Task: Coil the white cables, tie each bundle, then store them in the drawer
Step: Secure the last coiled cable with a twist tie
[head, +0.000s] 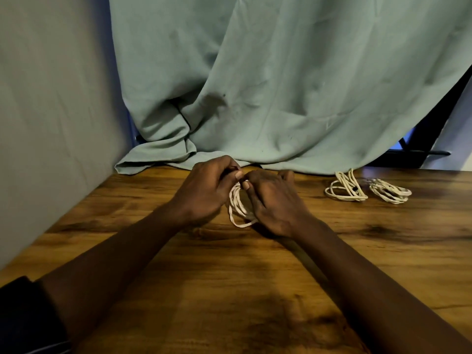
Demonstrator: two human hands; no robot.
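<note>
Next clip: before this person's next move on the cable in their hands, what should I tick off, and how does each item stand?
1. Grip on the coil: ok. The left hand and right hand both pinch the white cable coil at its top.
2. Loops gathered: ok. They hang together between the hands.
3. Tie on this coil: cannot tell. The fingers hide that spot.
4. Other cables out of the way: ok. The first coiled bundle and second coiled bundle lie to the right on the wooden table, apart from the hands.
5. Drawer ready: cannot tell. None is in view.
</note>
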